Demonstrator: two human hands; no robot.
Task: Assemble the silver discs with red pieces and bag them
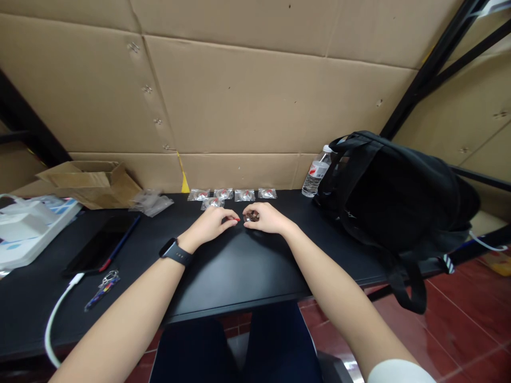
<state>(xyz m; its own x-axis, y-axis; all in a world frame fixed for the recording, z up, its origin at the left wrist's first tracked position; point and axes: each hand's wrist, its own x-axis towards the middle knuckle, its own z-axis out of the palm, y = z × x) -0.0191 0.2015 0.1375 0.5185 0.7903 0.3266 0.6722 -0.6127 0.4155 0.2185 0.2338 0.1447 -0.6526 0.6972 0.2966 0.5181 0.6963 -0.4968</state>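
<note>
My left hand (215, 221), with a dark smartwatch (175, 252) on its wrist, is over the middle of the black table. Its thumb and fingers are closed, and a speck of red shows at the tips. Facing it, my right hand (268, 217) curls its thumb and fingers around a small shiny round piece (252, 216) with brown parts, partly hidden by the fingers. Just beyond both hands lie several clear packets (245, 195), each with a round shiny item and a bit of red inside. One packet (213, 203) lies closer to my left hand.
At left are a brown paper bag (93, 183), empty plastic sleeves (150, 203), a phone (99, 244) on a white cable, a pen (120, 242), a keychain (102, 290) and a white power strip (34, 229). A water bottle (316, 173) and black backpack (403, 191) stand at right.
</note>
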